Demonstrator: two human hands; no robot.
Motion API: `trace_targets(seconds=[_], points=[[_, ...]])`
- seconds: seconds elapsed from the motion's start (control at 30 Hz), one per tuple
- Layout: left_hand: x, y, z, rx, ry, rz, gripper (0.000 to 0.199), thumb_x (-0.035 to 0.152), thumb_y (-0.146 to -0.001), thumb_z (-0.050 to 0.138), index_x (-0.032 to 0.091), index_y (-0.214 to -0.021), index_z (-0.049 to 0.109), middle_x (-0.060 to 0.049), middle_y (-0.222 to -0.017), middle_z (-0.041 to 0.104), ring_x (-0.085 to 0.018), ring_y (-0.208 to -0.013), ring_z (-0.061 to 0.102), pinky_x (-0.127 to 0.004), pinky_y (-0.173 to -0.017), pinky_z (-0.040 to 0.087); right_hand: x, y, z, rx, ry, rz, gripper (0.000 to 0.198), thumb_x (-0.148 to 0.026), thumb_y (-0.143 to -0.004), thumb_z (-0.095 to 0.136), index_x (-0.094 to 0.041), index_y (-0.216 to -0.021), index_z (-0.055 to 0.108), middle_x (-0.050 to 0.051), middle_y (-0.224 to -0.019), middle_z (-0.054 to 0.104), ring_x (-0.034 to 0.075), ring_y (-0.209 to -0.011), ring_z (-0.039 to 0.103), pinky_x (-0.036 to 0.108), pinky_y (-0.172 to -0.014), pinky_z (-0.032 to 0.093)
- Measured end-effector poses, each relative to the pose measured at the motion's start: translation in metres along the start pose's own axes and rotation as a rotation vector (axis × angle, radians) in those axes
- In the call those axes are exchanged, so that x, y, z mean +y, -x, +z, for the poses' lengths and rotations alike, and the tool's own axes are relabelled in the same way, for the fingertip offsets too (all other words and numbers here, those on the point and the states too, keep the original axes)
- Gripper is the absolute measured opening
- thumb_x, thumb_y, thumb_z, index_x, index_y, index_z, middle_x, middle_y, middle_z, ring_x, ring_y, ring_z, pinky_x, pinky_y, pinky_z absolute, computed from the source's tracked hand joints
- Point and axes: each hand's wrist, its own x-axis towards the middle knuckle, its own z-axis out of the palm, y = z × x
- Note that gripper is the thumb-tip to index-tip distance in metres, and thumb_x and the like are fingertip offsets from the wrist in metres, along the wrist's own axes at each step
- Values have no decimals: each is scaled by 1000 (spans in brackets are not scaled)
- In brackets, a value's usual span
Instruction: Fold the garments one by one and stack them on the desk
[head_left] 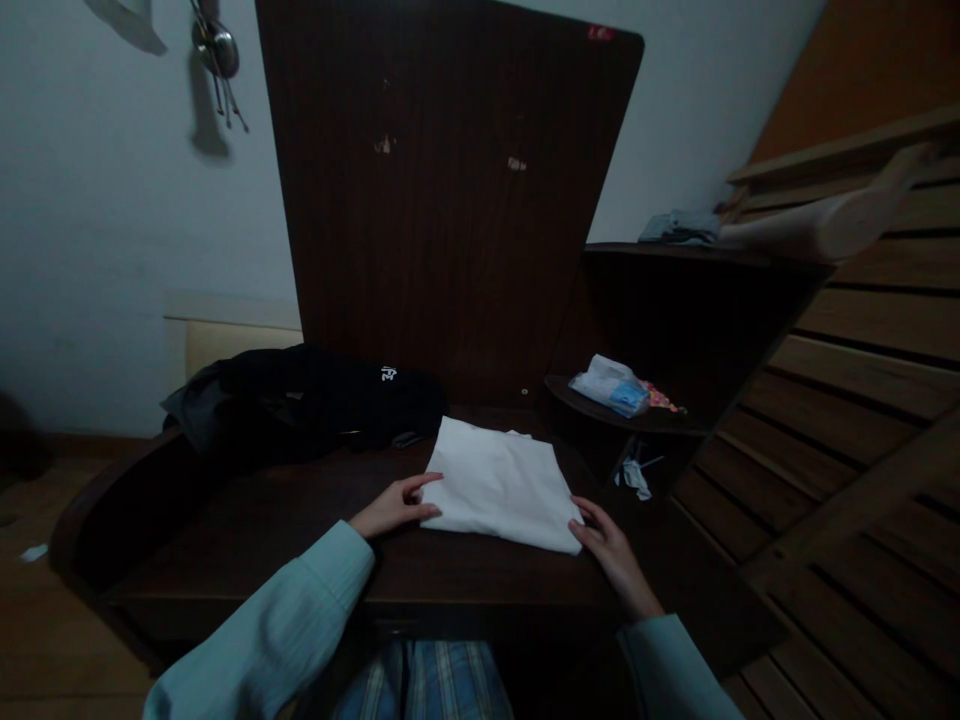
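Observation:
A white folded cloth (501, 482) lies on the dark wooden desk (300, 540), roughly rectangular, with its near edge towards me. My left hand (397, 503) grips its left edge, thumb on top near the front corner and the other fingers partly hidden at the side. At the opposite side, my right hand (606, 545) pinches the right edge close to the near corner. The cloth looks flat, with slight creases. Whether it is a garment or a plain sheet of fabric I cannot tell.
A dark garment (322, 400) with white lettering is heaped at the desk's back left. On the right, a corner shelf (626, 415) carries a plastic packet (611, 385); folded grey cloth (679, 228) lies on its top. Wooden slats (862, 400) stand at the far right.

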Motion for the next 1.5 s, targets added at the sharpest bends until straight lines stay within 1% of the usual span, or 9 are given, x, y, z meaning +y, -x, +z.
trace_targets(seconds=[0.17, 0.4, 0.57, 0.73, 0.8, 0.9, 1.03, 1.27, 1.5], points=[[-1, 3, -4, -90, -9, -3, 74, 28, -56, 72, 19, -123, 43, 2, -83, 56, -10, -72, 46, -23, -69, 37, -4, 9, -8, -281, -55, 41, 77, -37, -55, 70, -22, -122, 37, 1, -77, 62, 18, -77, 59, 33, -74, 46], [2, 2, -5, -60, 32, -28, 71, 32, -55, 72, 14, -119, 47, 8, -60, 38, -6, -56, 34, -18, -53, 28, 0, 6, -13, -124, -95, -25, 56, -39, -55, 69, -23, -104, 49, 0, -75, 57, 13, -62, 54, 26, -61, 44], [4, 2, -4, -58, -45, -44, 61, 37, -58, 69, 12, -112, 54, 7, -58, 41, -7, -55, 37, -19, -54, 30, 9, 5, -16, -109, -77, -22, 43, -37, -58, 66, -23, -95, 50, -2, -67, 54, 13, -59, 53, 25, -57, 43], [15, 12, -1, 269, -373, 112, 31, 42, -75, 50, 17, -83, 66, -4, -71, 60, -17, -70, 52, -26, -67, 39, 15, 2, -13, 118, 192, -251, 33, -45, -64, 56, -22, -89, 57, 8, -113, 49, 21, -86, 56, 34, -72, 47], [20, 19, 4, 381, -512, 228, 31, 42, -78, 47, 19, -89, 64, -7, -84, 62, -20, -82, 53, -29, -77, 39, 13, 4, -9, 176, 381, -385, 34, -44, -70, 52, -23, -95, 59, 9, -123, 42, 25, -107, 46, 40, -87, 41], [21, 26, 14, 238, -682, 372, 45, 45, -76, 50, 21, -114, 53, -8, -111, 56, -22, -103, 48, -33, -92, 34, 8, 10, -2, 31, 643, -509, 33, -40, -77, 47, -26, -105, 58, 5, -131, 39, 25, -122, 33, 46, -100, 26], [15, 26, 24, -29, -796, 366, 65, 53, -71, 53, 22, -126, 39, -9, -132, 41, -23, -119, 37, -37, -99, 28, 4, 15, 5, -229, 825, -486, 43, -42, -78, 47, -29, -119, 48, 3, -128, 46, 23, -122, 35, 45, -101, 27], [24, 44, 32, -25, -868, 358, 82, 65, -56, 58, 18, -122, 45, -15, -119, 50, -30, -109, 45, -42, -93, 32, 6, 35, -5, -335, 885, -445, 61, -46, -68, 58, -27, -124, 44, 4, -130, 43, 27, -121, 35, 44, -100, 29], [29, 85, 33, -139, -802, 432, 58, 52, -68, 58, 25, -118, 47, -8, -107, 56, -24, -98, 50, -35, -87, 36, 6, 80, -25, -438, 887, -476, 76, -32, -60, 66, -31, -129, 35, 3, -132, 41, 28, -119, 38, 43, -99, 32]])
